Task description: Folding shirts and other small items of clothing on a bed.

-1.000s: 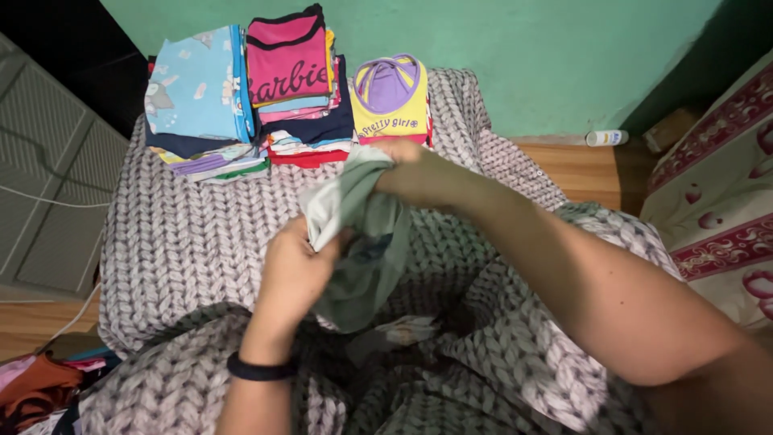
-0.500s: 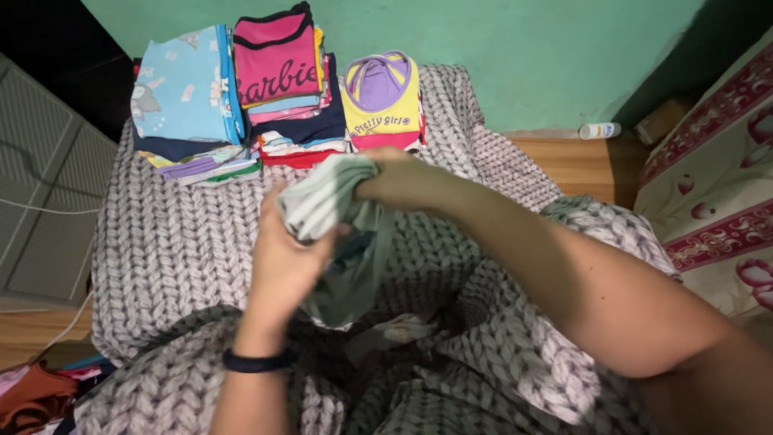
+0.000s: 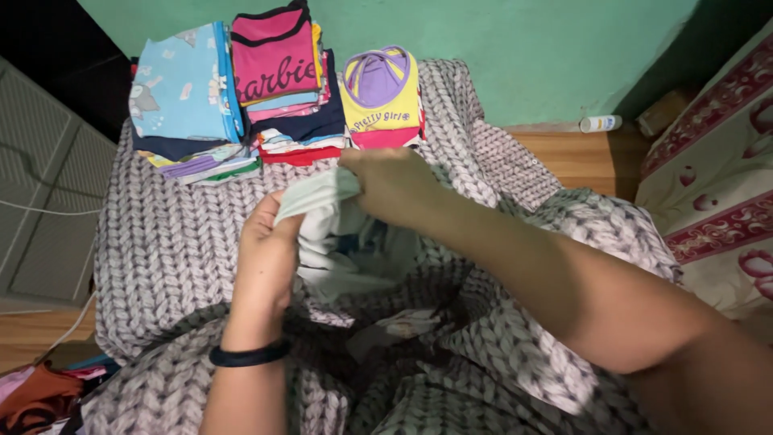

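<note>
Both hands grip the pale green garment (image 3: 338, 242) over the grey knit-pattern blanket (image 3: 161, 242). Left hand (image 3: 270, 254) clenches its left edge; right hand (image 3: 390, 185) pinches the top fold, near the stacks. Vs 0.5 s ago: cloth hangs lower & flatter, less bunched between the hands, left hand dropped a bit. Reads as the piece getting opened/straightened, not yet laid down. Behind: 3 folded stacks, blue (image 3: 181, 89), pink (image 3: 278, 64), yellow w/ purple (image 3: 380, 93). Small white bottle (image 3: 600, 123) by the green wall.
</note>
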